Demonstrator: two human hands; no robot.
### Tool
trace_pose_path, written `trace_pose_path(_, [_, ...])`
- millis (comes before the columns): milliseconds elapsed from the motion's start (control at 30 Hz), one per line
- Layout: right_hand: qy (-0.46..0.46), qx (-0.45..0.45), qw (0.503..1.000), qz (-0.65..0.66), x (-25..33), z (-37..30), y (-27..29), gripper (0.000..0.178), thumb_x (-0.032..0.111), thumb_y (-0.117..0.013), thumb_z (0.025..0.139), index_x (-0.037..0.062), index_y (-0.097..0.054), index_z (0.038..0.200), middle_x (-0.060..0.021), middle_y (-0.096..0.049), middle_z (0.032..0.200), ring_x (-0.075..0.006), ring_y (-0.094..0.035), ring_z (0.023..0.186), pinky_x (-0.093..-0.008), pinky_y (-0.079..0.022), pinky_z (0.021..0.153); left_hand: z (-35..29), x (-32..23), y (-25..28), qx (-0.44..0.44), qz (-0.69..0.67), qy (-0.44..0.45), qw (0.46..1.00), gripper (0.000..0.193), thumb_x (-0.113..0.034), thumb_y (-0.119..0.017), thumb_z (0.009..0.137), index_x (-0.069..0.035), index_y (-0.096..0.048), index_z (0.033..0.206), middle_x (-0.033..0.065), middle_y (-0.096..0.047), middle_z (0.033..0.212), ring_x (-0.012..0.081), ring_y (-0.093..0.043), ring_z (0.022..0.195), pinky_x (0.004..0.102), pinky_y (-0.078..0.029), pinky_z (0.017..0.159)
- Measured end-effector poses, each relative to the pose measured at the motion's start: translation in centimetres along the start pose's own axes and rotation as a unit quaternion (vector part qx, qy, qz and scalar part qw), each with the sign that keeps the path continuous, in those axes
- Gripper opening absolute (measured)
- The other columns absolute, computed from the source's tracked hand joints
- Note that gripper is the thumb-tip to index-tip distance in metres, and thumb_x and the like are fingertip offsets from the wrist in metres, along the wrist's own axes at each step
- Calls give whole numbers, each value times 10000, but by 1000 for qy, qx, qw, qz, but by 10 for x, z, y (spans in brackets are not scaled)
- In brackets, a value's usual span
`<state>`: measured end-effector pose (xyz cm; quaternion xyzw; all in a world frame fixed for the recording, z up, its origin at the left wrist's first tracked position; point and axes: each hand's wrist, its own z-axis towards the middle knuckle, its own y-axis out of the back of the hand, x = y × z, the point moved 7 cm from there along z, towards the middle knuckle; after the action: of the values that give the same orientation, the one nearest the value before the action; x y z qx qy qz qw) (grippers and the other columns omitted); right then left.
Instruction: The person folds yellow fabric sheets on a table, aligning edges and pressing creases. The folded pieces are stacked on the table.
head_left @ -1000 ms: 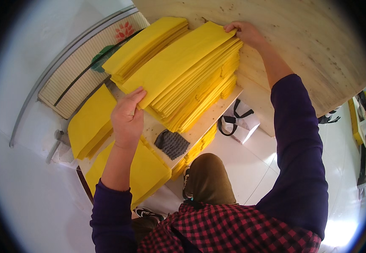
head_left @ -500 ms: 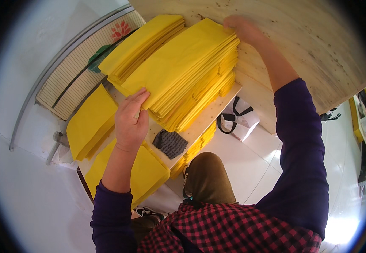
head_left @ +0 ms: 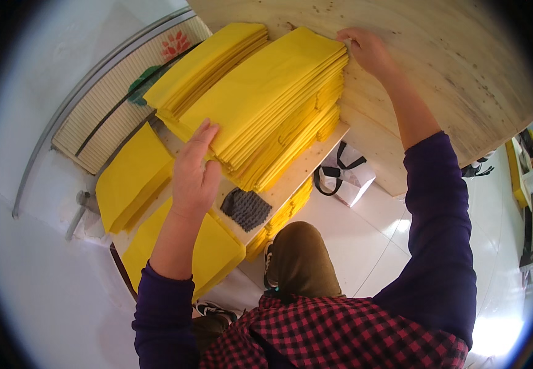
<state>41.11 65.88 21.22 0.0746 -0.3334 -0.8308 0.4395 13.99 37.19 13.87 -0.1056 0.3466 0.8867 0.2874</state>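
A tall stack of folded yellow sheets (head_left: 260,92), which look like fabric or paper, lies lengthwise between my two hands. My left hand (head_left: 194,166) is open at the stack's near end, its fingers stretched along the corner and touching the top sheets. At the far right corner, my right hand (head_left: 368,50) has loosely bent fingers, with the thumb apart from them. It appears to hold nothing; whether its fingertips touch the stack is hard to tell. A second yellow stack (head_left: 208,58) stands close along the left side.
More yellow piles (head_left: 134,172) lie on the left. On the wooden shelf (head_left: 306,161) rests a dark grey textured cloth (head_left: 246,208). A wooden panel (head_left: 438,67) rises behind my right hand. A white bag with black handles (head_left: 355,178) stands on the tiled floor.
My right hand has shifted slightly right and down, away from the stack's far corner, and its thumb shows more clearly. My left hand stays at the near end, moved a little upward.
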Motion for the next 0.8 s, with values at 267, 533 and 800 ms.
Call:
trace_pose_path(267, [-19,-72,985,159,16,-43,3,201,21,-515,877,29,-644,1031,-111,-672,1052,-245,-628,1007,-320,-470,876,-11,26,20,-135,-56,105,984,469,-274,-336,997,-4,-401,1375,164,-372,1442,277,-332,1338,353,-257,1092])
trace_pose_path(533, [-191,-34,952,239,50,-143,-17,196,84,-560,899,6,-639,1060,-106,-658,1116,-180,-628,978,-289,-469,864,9,51,-30,-213,-437,269,832,689,-544,-231,989,-82,-151,1493,121,-178,1537,240,-168,1415,336,-131,1145])
trace_pose_path(800, [-311,55,864,391,79,-238,-61,233,99,-520,955,-20,-588,1144,-56,-619,1142,-101,-538,1022,-243,-416,905,13,53,-40,-204,-376,295,854,740,-597,-243,965,-99,-129,1501,94,-121,1556,227,-151,1421,345,-124,1149])
